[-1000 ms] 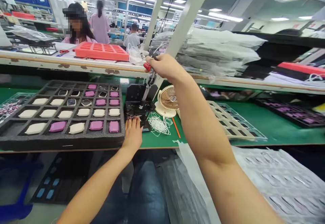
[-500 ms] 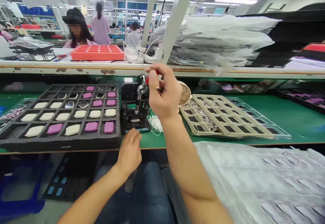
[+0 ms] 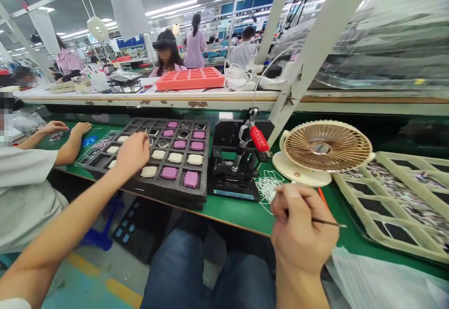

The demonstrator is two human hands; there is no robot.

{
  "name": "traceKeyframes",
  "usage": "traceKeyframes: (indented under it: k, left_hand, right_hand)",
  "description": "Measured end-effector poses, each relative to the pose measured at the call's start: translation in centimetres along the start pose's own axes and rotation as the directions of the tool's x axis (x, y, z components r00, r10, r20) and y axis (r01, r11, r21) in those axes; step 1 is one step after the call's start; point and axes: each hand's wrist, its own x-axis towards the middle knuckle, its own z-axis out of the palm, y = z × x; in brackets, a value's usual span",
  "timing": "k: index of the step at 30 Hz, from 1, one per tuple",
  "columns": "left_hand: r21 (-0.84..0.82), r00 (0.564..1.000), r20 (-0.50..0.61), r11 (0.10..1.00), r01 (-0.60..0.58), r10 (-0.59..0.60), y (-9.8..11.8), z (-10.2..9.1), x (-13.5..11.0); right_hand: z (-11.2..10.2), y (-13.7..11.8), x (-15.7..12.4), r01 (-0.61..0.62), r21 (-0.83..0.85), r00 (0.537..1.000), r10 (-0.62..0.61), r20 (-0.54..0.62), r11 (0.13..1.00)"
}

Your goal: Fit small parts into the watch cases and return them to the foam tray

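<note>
My right hand (image 3: 301,229) is shut on a thin pick (image 3: 328,221) with an orange handle and a dark pointed tip, low over the front of the green bench mat (image 3: 245,215). My left hand (image 3: 132,154) lies open on the near left part of a black foam tray (image 3: 196,201), holding nothing I can see. The tray's cells carry pink pads (image 3: 191,179), cream pads (image 3: 168,173) and dark framed pieces (image 3: 163,143). My fingers hide some cells. To the right of the tray stands a black hand press (image 3: 235,168) with a red lever grip (image 3: 259,138).
A cream desk fan (image 3: 326,147) stands behind my right hand, and white cords (image 3: 268,187) lie tangled before it. A beige frame tray (image 3: 396,206) lies at the right. A co-worker's hands (image 3: 66,128) work at the left. An orange tray (image 3: 189,78) sits on the shelf behind.
My right hand has let go of the press's red grip and now holds the orange-handled pick low at the right. My left hand has moved onto the foam tray. The view has swung left.
</note>
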Motion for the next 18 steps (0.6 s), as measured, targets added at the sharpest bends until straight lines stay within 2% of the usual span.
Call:
traceKeyframes:
  k: [2,4,5,7,10,13,15,18]
  left_hand:
    - [0.064,0.989,0.135,0.997,0.044,-0.052,-1.3,0.5,4.5]
    - [0.106,0.957,0.274,0.992,0.066,-0.094,-1.7,1.4,7.6]
    - [0.119,0.938,0.329,0.990,0.076,-0.111,-1.7,1.8,8.7]
    - [0.117,0.905,0.404,0.989,0.094,-0.134,-1.5,2.5,10.1]
    - [0.025,0.883,0.454,0.992,0.123,-0.121,-1.6,2.6,10.9]
    - [-0.169,0.890,0.451,0.972,0.164,-0.072,-2.8,1.7,10.7]
    - [-0.338,0.900,0.434,0.919,0.203,-0.040,-4.1,0.9,10.1]
    - [-0.579,0.927,0.376,0.777,0.247,-0.015,-6.2,-0.2,8.3]
  right_hand:
    - [-1.3,0.6,-1.6,-0.182,0.113,0.978,0.168,0.120,0.977]
    - [-2.4,1.2,-2.7,-0.314,0.173,0.941,0.282,0.189,0.934]
    - [-2.8,1.5,-3.0,-0.357,0.197,0.928,0.322,0.188,0.913]
    - [-3.8,2.2,-3.2,-0.384,0.226,0.923,0.368,0.110,0.895]
    - [-5.1,3.4,-3.1,-0.414,0.143,0.906,0.421,-0.028,0.899]
    - [-5.9,4.7,-3.1,-0.520,0.030,0.854,0.519,0.035,0.854]
    - [-6.1,5.5,-3.5,-0.544,0.022,0.835,0.539,0.105,0.839]
    - [-6.2,6.3,-4.2,-0.485,0.058,0.872,0.477,0.110,0.873]
